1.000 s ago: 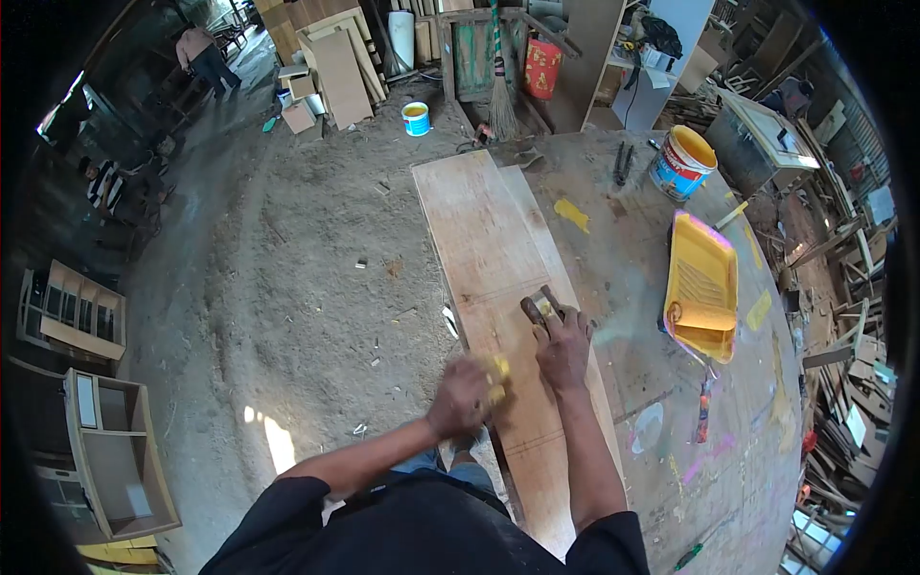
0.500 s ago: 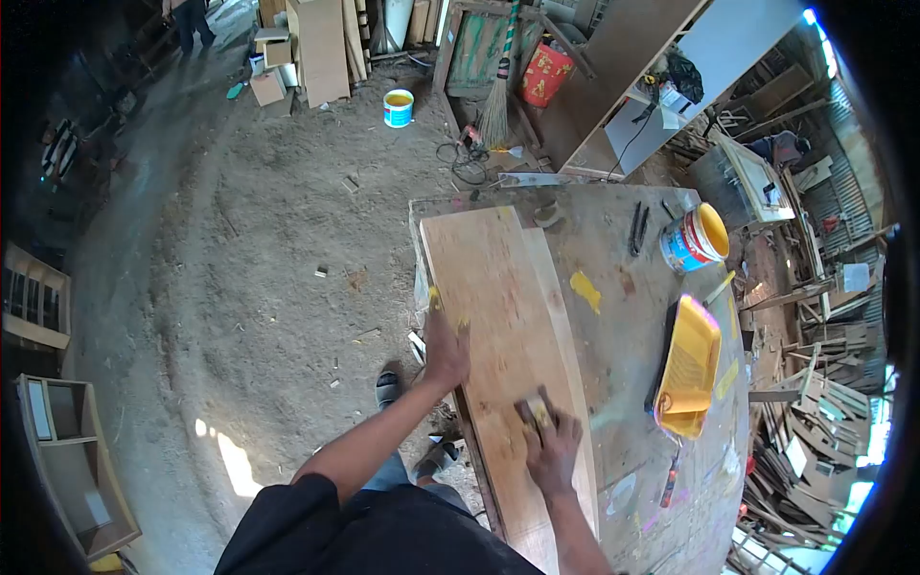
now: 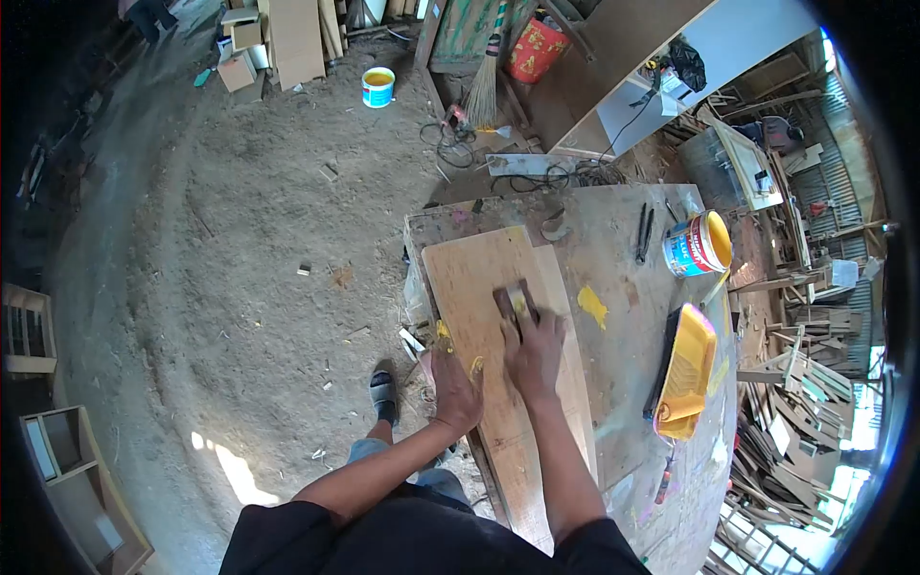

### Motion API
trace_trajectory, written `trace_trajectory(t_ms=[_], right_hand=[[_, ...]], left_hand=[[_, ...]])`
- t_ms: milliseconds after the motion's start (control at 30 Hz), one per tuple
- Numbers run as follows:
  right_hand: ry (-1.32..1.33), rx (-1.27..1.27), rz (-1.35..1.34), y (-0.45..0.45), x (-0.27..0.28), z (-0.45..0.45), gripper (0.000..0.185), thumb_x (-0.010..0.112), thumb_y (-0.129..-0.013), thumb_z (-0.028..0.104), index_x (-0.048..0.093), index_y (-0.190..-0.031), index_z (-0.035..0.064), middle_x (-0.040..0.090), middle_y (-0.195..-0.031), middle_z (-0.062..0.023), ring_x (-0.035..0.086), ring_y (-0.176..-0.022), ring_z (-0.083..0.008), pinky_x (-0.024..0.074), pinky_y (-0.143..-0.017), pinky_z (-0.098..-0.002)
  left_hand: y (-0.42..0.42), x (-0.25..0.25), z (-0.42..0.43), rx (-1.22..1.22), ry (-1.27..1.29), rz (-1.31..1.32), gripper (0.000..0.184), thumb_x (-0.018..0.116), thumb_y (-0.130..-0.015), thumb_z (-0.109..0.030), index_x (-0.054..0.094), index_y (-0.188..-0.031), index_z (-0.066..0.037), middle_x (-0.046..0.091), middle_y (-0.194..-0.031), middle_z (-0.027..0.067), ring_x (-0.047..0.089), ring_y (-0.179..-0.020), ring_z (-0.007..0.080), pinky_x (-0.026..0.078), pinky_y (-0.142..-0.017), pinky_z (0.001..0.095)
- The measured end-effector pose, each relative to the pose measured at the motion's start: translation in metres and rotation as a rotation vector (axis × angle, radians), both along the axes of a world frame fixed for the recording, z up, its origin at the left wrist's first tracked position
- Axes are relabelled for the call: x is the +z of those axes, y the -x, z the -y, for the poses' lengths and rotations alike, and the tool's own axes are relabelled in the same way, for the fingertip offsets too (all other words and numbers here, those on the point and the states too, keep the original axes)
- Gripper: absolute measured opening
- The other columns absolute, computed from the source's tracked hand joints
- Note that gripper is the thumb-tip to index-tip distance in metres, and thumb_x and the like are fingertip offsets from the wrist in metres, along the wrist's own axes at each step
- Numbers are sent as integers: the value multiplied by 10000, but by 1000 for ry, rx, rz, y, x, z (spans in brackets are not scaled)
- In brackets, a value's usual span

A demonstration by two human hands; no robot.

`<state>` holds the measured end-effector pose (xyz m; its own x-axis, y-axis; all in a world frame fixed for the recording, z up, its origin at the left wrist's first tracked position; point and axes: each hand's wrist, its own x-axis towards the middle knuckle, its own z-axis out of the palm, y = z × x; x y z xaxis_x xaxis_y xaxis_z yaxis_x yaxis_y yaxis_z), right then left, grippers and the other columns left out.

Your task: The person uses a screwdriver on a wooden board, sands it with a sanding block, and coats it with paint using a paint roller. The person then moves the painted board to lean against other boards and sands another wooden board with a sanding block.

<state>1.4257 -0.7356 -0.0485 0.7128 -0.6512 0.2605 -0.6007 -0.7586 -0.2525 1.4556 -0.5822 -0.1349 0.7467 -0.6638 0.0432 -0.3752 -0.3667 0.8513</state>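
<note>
A long wooden board (image 3: 474, 273) lies on the worktable, on top of another pale board (image 3: 565, 335) that shows along its right side. My right hand (image 3: 537, 355) is closed around a dark-edged sanding block (image 3: 516, 300), pressed flat on the upper part of the top board. At the board's left edge, my left hand (image 3: 456, 388) grips the side, with the thumb on top and the fingers along the edge. Yellow paint marks the left fingertips.
Right on the worktable (image 3: 623, 383) stand a paint bucket (image 3: 698, 244) and a yellow roller tray (image 3: 687, 369) with a roller. Pliers (image 3: 644, 233) and a screwdriver (image 3: 663, 481) lie there too. A second bucket (image 3: 378, 88) sits on the dirt floor; a cabinet (image 3: 623, 67) is behind.
My right hand has slid the sanding block up along the board, away from my body. The left hand stays at the left edge. The view has shifted slightly.
</note>
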Motion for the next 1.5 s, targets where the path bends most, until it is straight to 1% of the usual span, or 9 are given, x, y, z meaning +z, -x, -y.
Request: trace_trajectory(t_ms=[67, 233, 567, 700, 800, 1033, 1267, 1367, 1500], right_hand=[[-74, -30, 38, 5, 12, -11, 265, 766, -852, 180, 724, -1071, 39, 594, -1158, -213, 556, -1142, -420, 450, -965, -549], [127, -7, 148, -93, -23, 86, 322, 714, -889, 206, 724, -1181, 68, 591, -1234, -238, 543, -1163, -451, 451, -977, -566], [-28, -27, 50, -10, -4, 9, 345, 725, -912, 223, 718, -1228, 86, 602, -1180, -239, 561, -1116, -449, 453, -966, -554], [143, -15, 234, -84, -19, 89, 338, 744, -889, 221, 749, -1178, 45, 640, -1164, -217, 575, -1114, -447, 435, -1031, -561], [75, 18, 138, -70, -18, 98, 338, 742, -880, 196, 749, -1183, 46, 653, -1176, -206, 584, -1105, -447, 446, -1017, -560], [-53, -112, 84, 47, 1, 2, 328, 711, -895, 124, 726, -1214, 48, 641, -1180, -208, 591, -1128, -407, 451, -1024, -523], [5, -19, 149, -59, -19, 95, 294, 722, -885, 176, 718, -1148, 45, 603, -1264, -258, 573, -1139, -445, 436, -1035, -547], [-92, 21, 42, -1, -22, 26, 336, 745, -879, 199, 737, -1190, 72, 609, -1216, -232, 570, -1117, -443, 449, -989, -548], [-287, 102, 93, 18, 13, -70, 388, 756, -872, 210, 743, -1246, 108, 614, -1192, -188, 560, -1123, -430, 446, -986, -543]], left_hand=[[-4, 2, 7, 7, 51, -10, 783, 545, -1060, -282, 164, -1576, 168, 241, -1610, 414, 251, -1490, 583, 181, -1258, 615], [-2, 3, 3, 6, 89, -7, 741, 492, -1098, -313, 173, -1582, 149, 227, -1628, 392, 239, -1512, 553, 187, -1261, 575], [-3, -1, 5, 6, 109, 33, 759, 519, -1084, -300, 166, -1579, 154, 226, -1625, 397, 232, -1516, 558, 183, -1262, 585], [-5, 0, 4, 0, 89, 9, 765, 502, -1088, -303, 143, -1590, 150, 212, -1637, 387, 218, -1527, 547, 165, -1269, 581], [-2, 5, -1, -24, 75, -10, 763, 489, -1092, -300, 131, -1594, 149, 197, -1645, 386, 210, -1533, 541, 154, -1273, 575], [-3, -1, 4, -5, 121, -17, 764, 505, -1088, -283, 133, -1592, 154, 196, -1648, 389, 216, -1536, 539, 175, -1271, 562], [-3, 3, 0, -13, 129, -17, 791, 582, -1029, -203, 149, -1597, 138, 221, -1636, 390, 253, -1506, 556, 210, -1251, 581], [-8, 6, 2, 21, 117, 27, 741, 557, -1056, -220, 185, -1596, 124, 251, -1636, 368, 272, -1506, 527, 220, -1247, 554], [-41, 7, -26, 20, 246, -297, 552, 472, -1111, -240, 373, -1557, 71, 387, -1604, 298, 358, -1494, 452, 259, -1248, 487]])
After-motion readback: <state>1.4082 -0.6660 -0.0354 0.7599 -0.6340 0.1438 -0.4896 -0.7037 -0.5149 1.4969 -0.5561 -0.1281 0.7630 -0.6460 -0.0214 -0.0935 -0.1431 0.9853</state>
